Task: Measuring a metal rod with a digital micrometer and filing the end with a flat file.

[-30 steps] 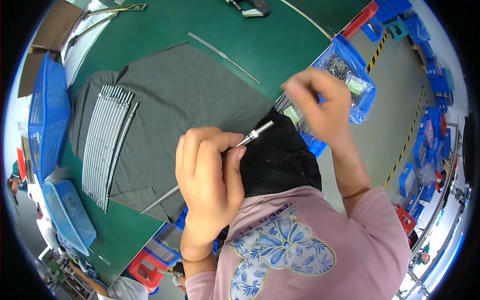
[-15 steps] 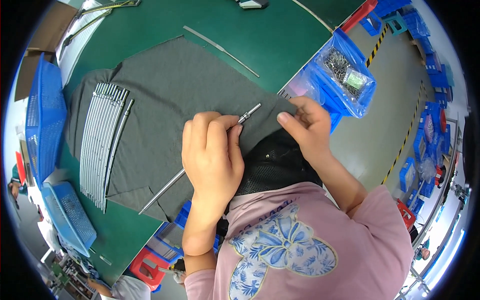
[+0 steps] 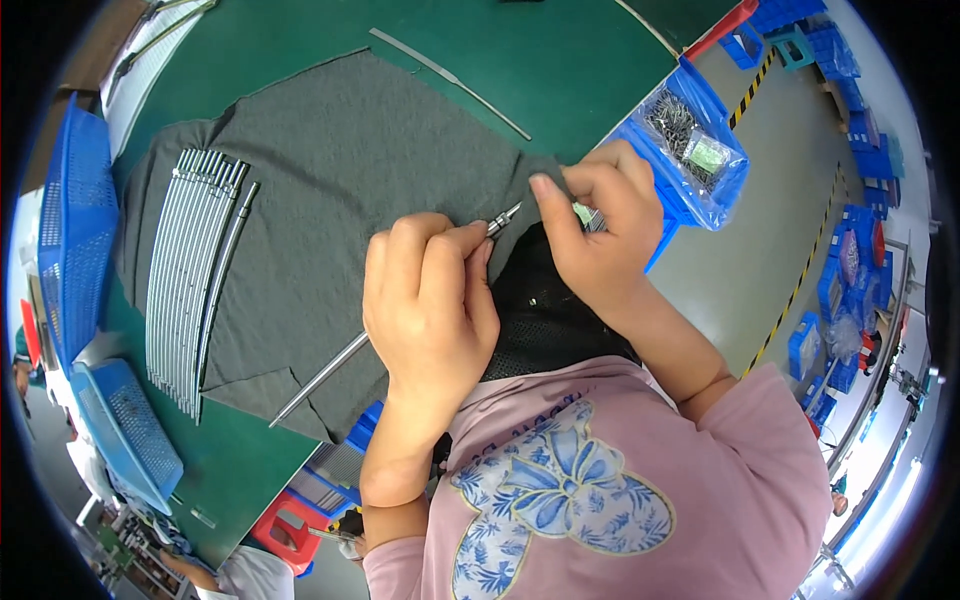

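My left hand is closed around a slim metal rod, held slanting above a dark grey cloth. The rod's stepped, pointed end sticks out past my thumb and forefinger; its other end reaches toward the lower left. To the right of that tip is my right hand, fingers curled and thumb near the forefinger. Whatever it may hold is hidden or too small to make out. A row of several similar metal rods lies side by side on the left of the cloth.
A thin flat file lies on the green table beyond the cloth. Blue baskets line the left edge. At the right edge, a blue bin holds bagged small metal parts. A red stool stands below left.
My right hand has moved slightly up and left from the cloth's edge, its thumb nearer the rod's tip. The rod's projecting end now looks shorter and more pointed. My left hand keeps its grip.
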The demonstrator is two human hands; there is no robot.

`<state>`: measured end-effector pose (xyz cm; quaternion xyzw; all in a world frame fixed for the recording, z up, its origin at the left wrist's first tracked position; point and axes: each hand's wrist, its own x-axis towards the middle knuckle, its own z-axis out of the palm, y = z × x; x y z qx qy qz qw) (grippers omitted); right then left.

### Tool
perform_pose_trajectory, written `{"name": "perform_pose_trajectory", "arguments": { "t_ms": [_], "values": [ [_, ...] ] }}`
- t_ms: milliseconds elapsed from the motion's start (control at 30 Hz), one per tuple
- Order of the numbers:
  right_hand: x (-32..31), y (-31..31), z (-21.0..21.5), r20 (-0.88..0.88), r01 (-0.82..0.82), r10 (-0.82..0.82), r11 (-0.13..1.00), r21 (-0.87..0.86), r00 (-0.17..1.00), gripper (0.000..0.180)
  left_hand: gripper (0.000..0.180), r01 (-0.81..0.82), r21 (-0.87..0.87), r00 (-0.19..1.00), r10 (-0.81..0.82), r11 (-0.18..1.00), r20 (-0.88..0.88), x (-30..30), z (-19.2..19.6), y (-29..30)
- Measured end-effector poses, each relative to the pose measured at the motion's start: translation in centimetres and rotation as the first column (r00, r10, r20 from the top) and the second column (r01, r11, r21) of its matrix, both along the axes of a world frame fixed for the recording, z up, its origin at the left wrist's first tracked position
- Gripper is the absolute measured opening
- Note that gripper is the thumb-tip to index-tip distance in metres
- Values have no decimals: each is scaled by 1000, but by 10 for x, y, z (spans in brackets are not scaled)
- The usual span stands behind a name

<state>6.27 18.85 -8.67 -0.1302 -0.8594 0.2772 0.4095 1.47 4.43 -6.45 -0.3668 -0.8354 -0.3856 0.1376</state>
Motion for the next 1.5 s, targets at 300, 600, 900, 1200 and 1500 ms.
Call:
{"name": "perform_pose_trajectory", "arguments": {
  "t_ms": [300, 600, 900, 1200, 1500],
  "values": [
    [14, 22, 2, 35, 42, -39, 996, -81, 999, 20, 18, -10, 5, 1000, 10, 1000, 1, 1, -1, 2],
    [-46, 24, 23, 127, -122, 78, 914, 388, 989, 6, 14, -8, -6, 1000, 8, 1000, 8, 4, -3, 1],
    [-23, 34, 53, 544, -92, -2, 985, 146, 839, 16, 12, 9, -14, 1000, -9, 1000, 10, -7, 5, 2],
    [23, 22, 20, 684, 299, -127, 944, -138, 718, 23, 14, 174, -2, 979, -173, 985, -110, -10, -18, 3],
    [19, 17, -23, 478, 133, -87, 989, -64, 874, 25, 24, 234, -20, 956, -234, 972, -176, -9, -9, -11]
  ]
}}
